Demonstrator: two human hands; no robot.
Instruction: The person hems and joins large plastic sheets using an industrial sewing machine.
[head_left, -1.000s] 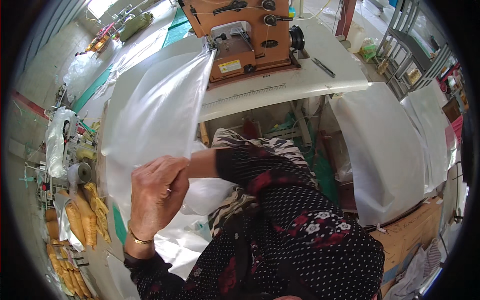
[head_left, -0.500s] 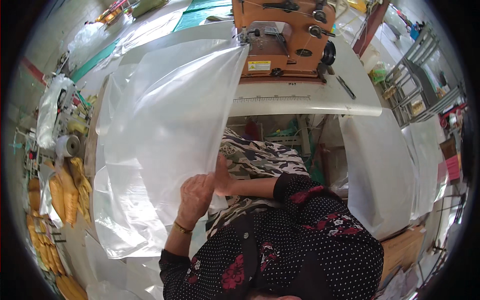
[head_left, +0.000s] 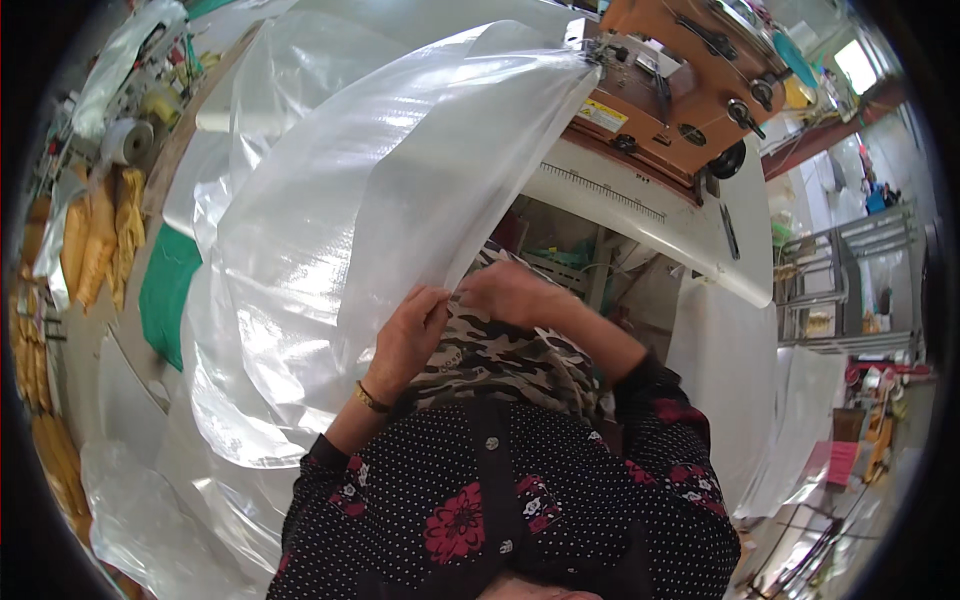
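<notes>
A large translucent plastic sheet (head_left: 400,170) stretches from a brown industrial sewing machine (head_left: 690,90) down toward my lap. Its upper corner lies at the needle area of the machine, and its right edge runs taut to my hands. My left hand (head_left: 408,338) pinches that edge near its lower end, fingers pressed together. Close beside it, my right hand (head_left: 512,292), slightly blurred, is closed at the same edge with curled fingers. The fingertips of both hands nearly meet, and the sheet's edge between them is partly hidden.
A white worktable with a printed ruler (head_left: 600,190) extends below the machine, with thread snips (head_left: 729,232) on it. More pale sheets (head_left: 722,370) hang at the right, near a grey metal rack (head_left: 850,280). Green cloth (head_left: 170,295) and yellow bundles (head_left: 95,240) lie at the left.
My view has turned, so the machine appears farther right and tilted. My right hand has come up from behind the sheet's edge to beside my left hand. The sheet now billows more.
</notes>
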